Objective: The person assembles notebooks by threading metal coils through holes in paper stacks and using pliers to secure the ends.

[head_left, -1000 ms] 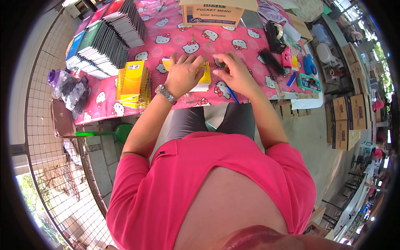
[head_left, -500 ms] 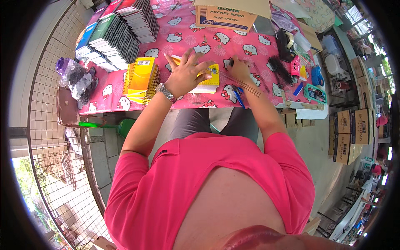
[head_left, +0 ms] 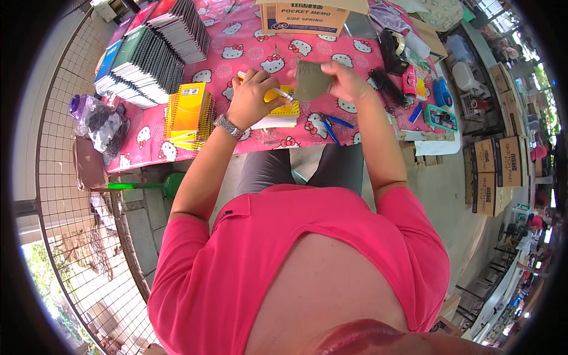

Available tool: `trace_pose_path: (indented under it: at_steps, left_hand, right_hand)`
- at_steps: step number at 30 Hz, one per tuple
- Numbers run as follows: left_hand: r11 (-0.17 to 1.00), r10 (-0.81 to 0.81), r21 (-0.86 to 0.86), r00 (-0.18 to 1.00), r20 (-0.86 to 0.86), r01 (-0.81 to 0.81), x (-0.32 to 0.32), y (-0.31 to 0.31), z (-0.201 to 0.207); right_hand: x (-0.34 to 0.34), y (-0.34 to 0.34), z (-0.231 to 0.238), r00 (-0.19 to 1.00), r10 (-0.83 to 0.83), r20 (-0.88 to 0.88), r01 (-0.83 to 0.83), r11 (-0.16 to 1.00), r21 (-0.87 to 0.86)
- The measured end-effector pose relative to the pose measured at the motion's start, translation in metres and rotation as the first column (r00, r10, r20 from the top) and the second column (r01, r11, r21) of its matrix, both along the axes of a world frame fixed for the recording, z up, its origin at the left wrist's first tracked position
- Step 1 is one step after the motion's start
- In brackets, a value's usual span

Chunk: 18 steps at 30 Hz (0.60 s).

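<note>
My left hand [head_left: 254, 100] is closed on a small yellow-covered pad, mostly hidden by my fingers; a white curled edge shows beside them. Just under it lies a stack of small yellow notepads [head_left: 275, 121] with white pages. In my right hand [head_left: 350, 84] is a grey-green board [head_left: 312, 81], a flat cover-like sheet, pinched at its right side and tilted above the table. Blue-handled pliers [head_left: 333, 126] rest near the table's front edge, below my right hand. To the left of my left hand stands a pile of yellow spiral notebooks [head_left: 189, 115].
Tall stacks of spiral notebooks [head_left: 148, 65] stand at the far left, beside a plastic bag [head_left: 100, 121]. An open cardboard box [head_left: 302, 21] is at the back. Black wire coils [head_left: 389, 89], a tape dispenser [head_left: 392, 52] and a teal case [head_left: 441, 118] lie on the right.
My left hand has gone from spread fingers to a closed grip. My right hand has lifted off the table and now holds up the grey-green board. The loose coil by my right wrist no longer shows.
</note>
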State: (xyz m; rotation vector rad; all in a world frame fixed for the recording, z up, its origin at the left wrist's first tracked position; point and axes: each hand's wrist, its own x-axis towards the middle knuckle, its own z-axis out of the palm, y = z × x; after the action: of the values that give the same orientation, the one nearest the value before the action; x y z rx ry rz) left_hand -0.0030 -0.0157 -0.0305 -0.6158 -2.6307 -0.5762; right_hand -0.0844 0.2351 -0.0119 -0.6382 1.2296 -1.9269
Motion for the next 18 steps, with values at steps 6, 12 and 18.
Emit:
trace_pose_path:
  at_steps: [6, 12, 18]
  left_hand:
    - [1.000, -0.005, 0.016, 1.000, -0.020, 0.006, 0.004, -0.003, -0.002]
    - [1.000, 0.005, 0.027, 1.000, -0.010, -0.005, 0.007, 0.001, 0.004]
    - [0.998, 0.001, 0.059, 1.000, -0.001, -0.001, 0.008, -0.003, 0.004]
  right_hand:
    - [0.028, -0.014, 0.018, 0.948, -0.111, -0.300, 0.124, 0.992, 0.025]
    - [0.038, -0.013, -0.007, 0.905, -0.118, -0.408, 0.141, 0.990, 0.026]
    - [0.052, -0.021, 0.010, 0.935, -0.119, -0.335, 0.103, 0.993, -0.066]
